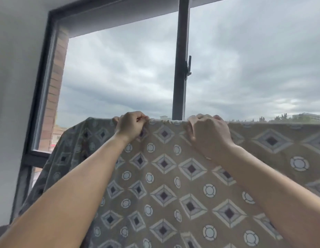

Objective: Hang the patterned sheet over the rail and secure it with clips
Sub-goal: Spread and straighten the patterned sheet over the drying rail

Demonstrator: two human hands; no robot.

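The patterned sheet (pixel 166 176), tan with diamond and circle motifs, hangs in front of the window and fills the lower half of the view. Its top edge runs level across the frame. My left hand (pixel 131 125) pinches that top edge with curled fingers. My right hand (pixel 207 130) grips the edge a little to the right, fingers curled over the top. The rail is hidden under the sheet. No clips are in sight.
A dark-framed window (pixel 179 68) stands behind the sheet, with a handle (pixel 188 67) on its vertical bar. A brick reveal (pixel 55 86) lines the left side and a white wall (pixel 12 86) lies further left. Cloudy sky and distant buildings show outside.
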